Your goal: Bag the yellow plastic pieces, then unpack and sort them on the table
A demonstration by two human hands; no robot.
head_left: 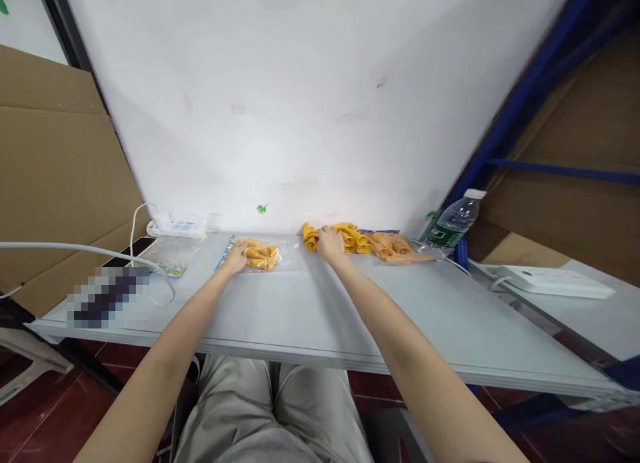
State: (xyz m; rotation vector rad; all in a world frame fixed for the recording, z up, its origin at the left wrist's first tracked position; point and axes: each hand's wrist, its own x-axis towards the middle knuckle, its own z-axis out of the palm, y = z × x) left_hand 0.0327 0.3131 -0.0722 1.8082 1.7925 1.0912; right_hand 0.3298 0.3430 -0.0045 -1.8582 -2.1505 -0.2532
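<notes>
My left hand (234, 259) is closed on the left end of a clear plastic bag (287, 255) with a colourful edge strip. Several yellow-orange hollow pieces (262, 254) lie inside this bag. Further right, my right hand (330, 243) curls its fingers over a pile of loose yellow-orange hollow pieces (356, 240) with round open ends, against the wall. It grips at the pile's left part, and its fingertips are partly hidden. Beside the pile lies another clear bag (393, 244) of similar orange pieces.
A water bottle (453, 223) leans at the right near a blue frame (463, 183). At the left are an empty-looking plastic bag (175, 253), a power strip (177, 226) and a white cable (100, 248). Another white power strip (555, 281) lies on the right-hand surface.
</notes>
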